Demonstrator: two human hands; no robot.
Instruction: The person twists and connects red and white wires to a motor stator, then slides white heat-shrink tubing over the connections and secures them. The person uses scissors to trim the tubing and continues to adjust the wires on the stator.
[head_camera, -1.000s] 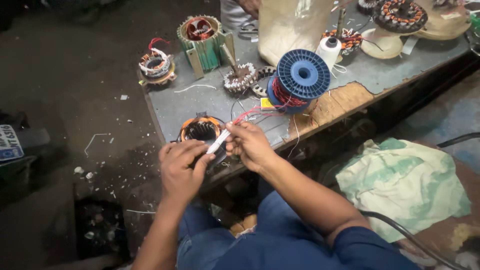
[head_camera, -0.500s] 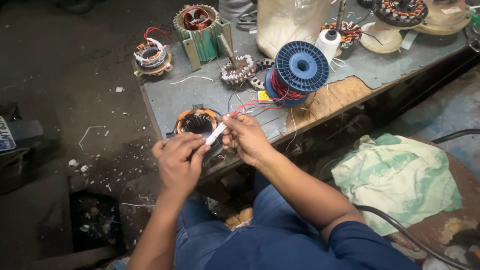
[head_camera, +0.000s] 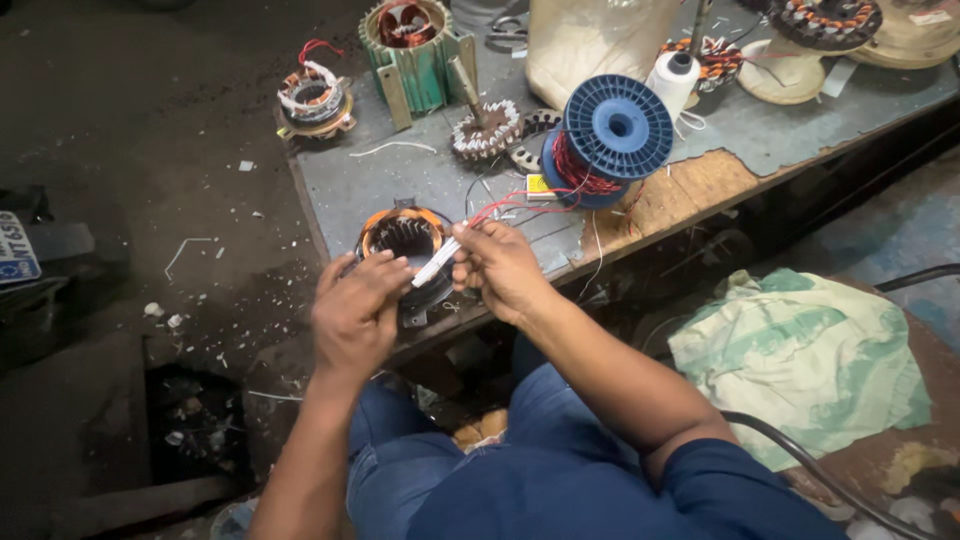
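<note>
— What are the hands doing?

— The left hand (head_camera: 355, 315) is curled, its fingertips pinching the near end of a thin white sleeve (head_camera: 437, 262). The right hand (head_camera: 497, 265) is closed round the sleeve's far end, where red wires (head_camera: 520, 203) come out.

— Where is that sleeve?

— Just above a round motor core (head_camera: 405, 240) with orange lining and ridged metal teeth, at the near edge of the worn grey bench (head_camera: 400, 180).

— And the wires?

— They run far and right toward a blue plastic spool (head_camera: 615, 128) wound with reddish wire.

— Anything else?

— A green ribbed motor housing (head_camera: 412, 50) at the far left, a white thread cone (head_camera: 673, 80) beyond the spool, and crumpled pale green cloth (head_camera: 810, 355) on the floor, right.
</note>
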